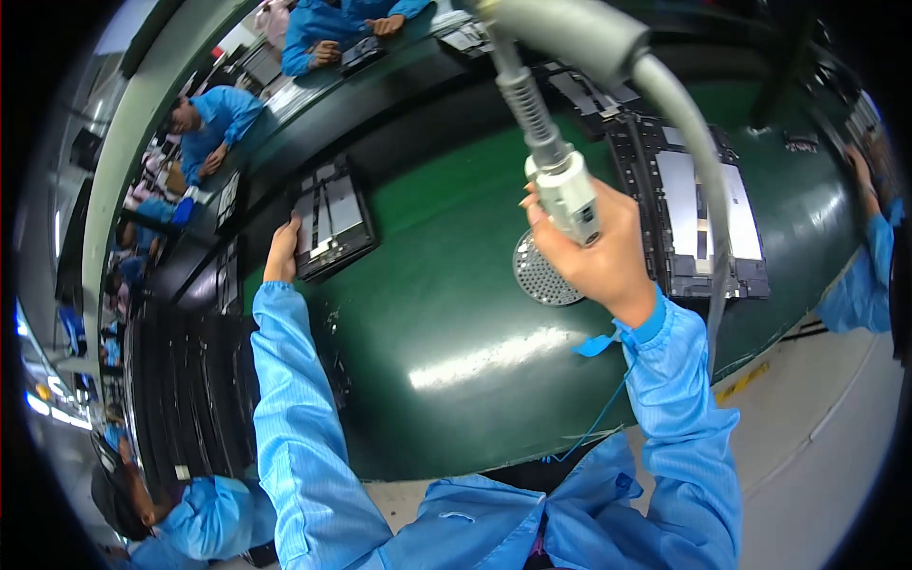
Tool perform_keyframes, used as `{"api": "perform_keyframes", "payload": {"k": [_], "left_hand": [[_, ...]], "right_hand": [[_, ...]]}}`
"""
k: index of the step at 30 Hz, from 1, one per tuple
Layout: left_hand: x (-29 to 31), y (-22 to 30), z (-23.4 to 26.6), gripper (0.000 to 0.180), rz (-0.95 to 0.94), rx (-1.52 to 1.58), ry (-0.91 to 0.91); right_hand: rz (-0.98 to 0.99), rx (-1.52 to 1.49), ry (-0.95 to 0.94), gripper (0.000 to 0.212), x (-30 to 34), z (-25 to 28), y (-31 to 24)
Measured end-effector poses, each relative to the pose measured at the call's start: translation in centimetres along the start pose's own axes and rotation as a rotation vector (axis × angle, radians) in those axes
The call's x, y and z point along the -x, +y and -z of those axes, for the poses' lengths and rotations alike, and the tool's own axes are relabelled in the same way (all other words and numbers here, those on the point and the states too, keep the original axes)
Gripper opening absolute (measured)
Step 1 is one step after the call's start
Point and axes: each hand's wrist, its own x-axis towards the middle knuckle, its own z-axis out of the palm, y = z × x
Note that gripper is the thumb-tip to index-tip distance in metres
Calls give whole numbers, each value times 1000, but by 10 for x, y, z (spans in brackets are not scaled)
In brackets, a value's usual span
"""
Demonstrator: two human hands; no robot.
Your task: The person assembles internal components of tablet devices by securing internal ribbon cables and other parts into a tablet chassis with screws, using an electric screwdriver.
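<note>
My right hand [606,255] is wrapped round a white electric screwdriver [567,201] with a spring-sleeved cord rising from its top; the tip is hidden. Just below it, a round metal plate full of small holes [540,274] lies on the green bench, partly covered by my fingers. On the left, my left hand [283,251] grips the near left edge of an opened tablet-like unit [334,217], thumb on top. The unit has a black frame, silver battery panels and a dark strip down the middle. A blue wrist strap with a cord [597,345] hangs at my right cuff.
More opened units [708,204] lie at the right on the green bench [465,313]. A thick grey hose [689,104] hangs across the upper right. Black trays [180,389] stand in a row at left. Co-workers in blue [220,119] sit beyond and beside the bench.
</note>
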Motion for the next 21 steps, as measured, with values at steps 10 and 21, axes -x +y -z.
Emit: {"api": "perform_keyframes", "payload": {"k": [10, 21], "left_hand": [[-121, 15, -28, 43, 291, -376, -9], [73, 191, -478, 88, -151, -292, -364]], "right_hand": [[-69, -17, -106, 43, 2, 8, -4], [35, -36, -81, 44, 8, 3, 11]]}}
